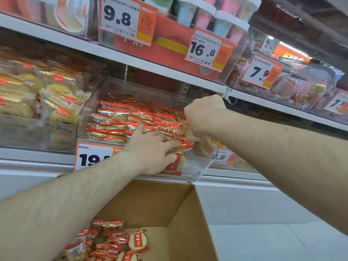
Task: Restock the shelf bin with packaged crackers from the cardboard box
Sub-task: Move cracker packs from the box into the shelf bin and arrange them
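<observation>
At mid-frame the left hand (152,147) lies flat with fingers stretched, pressing on cracker packets (131,119) stacked in the clear shelf bin (199,166). Just right of it, the right hand (201,115) curls down over the same stack; whether it pinches a packet cannot be told. More packets (113,240) lie in the cardboard box (180,208) at lower centre.
</observation>
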The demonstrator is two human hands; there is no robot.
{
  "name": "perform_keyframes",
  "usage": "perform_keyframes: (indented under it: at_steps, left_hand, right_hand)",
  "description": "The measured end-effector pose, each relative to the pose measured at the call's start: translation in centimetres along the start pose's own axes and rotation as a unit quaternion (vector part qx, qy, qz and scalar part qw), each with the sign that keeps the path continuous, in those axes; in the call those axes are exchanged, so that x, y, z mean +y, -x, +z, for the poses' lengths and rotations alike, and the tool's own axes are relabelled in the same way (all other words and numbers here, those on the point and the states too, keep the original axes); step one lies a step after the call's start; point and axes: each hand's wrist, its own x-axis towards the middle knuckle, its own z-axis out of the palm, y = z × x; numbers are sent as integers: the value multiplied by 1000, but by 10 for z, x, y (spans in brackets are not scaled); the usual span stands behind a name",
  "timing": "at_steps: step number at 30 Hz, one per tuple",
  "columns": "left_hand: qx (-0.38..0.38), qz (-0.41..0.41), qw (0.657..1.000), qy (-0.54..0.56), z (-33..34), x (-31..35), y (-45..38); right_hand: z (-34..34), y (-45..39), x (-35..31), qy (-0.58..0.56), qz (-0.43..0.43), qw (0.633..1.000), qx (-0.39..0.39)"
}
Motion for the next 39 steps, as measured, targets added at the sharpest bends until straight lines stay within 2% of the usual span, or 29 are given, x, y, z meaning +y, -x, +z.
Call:
perform_keyframes:
  at_steps: [5,13,20,24,26,33,39]
  left_hand:
    - [16,-6,1000,-21,1,1,0]
    - [66,3,997,-26,10,-1,2]
    - [92,6,995,-24,11,-1,3]
    - [109,14,994,-15,11,-2,4]
    - [112,17,993,-15,11,-2,4]
    - [115,13,993,-6,13,-1,4]
    - [112,15,994,-11,13,1,5]
  right_hand:
    - [11,-26,-13,9,0,997,-77]
    - [38,-52,7,-68,-14,981,-179]
    - [61,-48,2,-20,-23,974,-223]
    - [97,-38,-10,86,-32,988,-125]
    - [113,-37,-15,100,-25,992,-74]
    - [122,-43,-15,58,-8,998,2]
    - [116,-40,-11,20,53,997,56]
